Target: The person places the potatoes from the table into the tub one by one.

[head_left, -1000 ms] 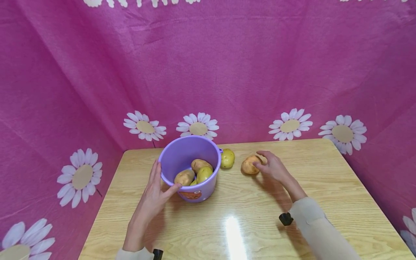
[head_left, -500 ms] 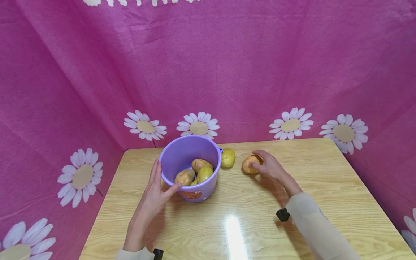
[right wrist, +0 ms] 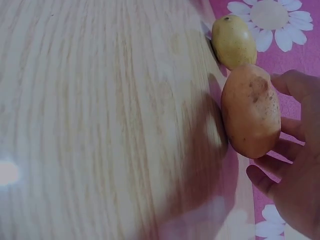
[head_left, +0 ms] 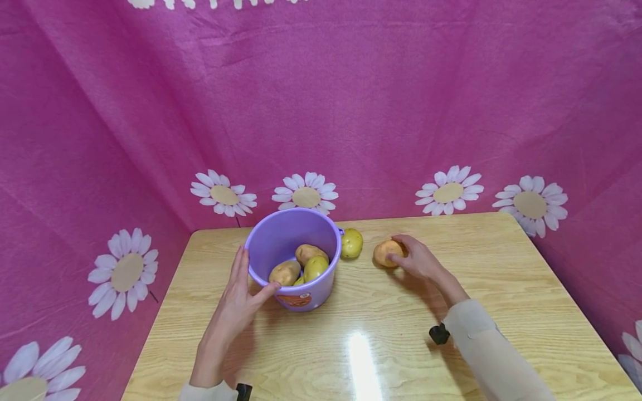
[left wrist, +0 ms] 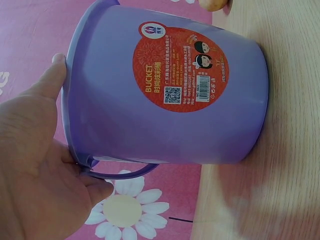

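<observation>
Your right hand (head_left: pixel 419 260) has its fingers curved around the brown potato (head_left: pixel 384 253) on the desk (head_left: pixel 481 256); whether they grip, you cannot tell. The potato's long axis points toward the yellow potato, (head_left: pixel 353 244) left of those fingers. Open room stretches to their right, the far edge beyond. Your left hand (head_left: pixel 234 306) spreads its fingers, touching the bucket (head_left: pixel 323 288); only the head view shows potatoes (head_left: pixel 285 273) inside.
</observation>
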{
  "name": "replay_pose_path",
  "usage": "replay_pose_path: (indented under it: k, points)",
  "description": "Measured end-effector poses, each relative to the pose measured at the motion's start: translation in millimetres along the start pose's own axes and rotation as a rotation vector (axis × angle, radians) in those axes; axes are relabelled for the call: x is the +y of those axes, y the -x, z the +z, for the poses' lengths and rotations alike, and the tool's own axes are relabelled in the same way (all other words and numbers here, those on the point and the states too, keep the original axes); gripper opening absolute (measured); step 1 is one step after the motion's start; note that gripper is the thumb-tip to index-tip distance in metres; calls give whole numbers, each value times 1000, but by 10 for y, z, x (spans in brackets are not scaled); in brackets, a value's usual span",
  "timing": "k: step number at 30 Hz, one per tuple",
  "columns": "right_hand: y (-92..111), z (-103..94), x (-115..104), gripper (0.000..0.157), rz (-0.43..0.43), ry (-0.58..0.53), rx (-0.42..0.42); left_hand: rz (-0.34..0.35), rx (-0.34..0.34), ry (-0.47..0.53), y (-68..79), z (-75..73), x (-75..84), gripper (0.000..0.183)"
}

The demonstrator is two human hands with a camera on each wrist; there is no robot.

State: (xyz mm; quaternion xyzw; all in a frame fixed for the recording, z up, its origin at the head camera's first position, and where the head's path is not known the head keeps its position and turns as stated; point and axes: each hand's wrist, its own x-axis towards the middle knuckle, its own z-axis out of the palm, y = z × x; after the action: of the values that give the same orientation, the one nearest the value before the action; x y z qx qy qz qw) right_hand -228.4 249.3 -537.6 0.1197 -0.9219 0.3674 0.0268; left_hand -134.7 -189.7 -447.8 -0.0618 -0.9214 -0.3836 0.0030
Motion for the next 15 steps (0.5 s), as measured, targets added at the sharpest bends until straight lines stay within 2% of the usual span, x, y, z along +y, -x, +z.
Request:
replay_pose_path:
  k: [8, 15]
  points:
    - [68, 6, 19, 62, -18, -17, 7, -5, -1, 13, -3, -1, 6, 116]
    - [125, 54, 5, 64, -12, 29, 40, -1, 3, 5, -2, 5, -2, 115]
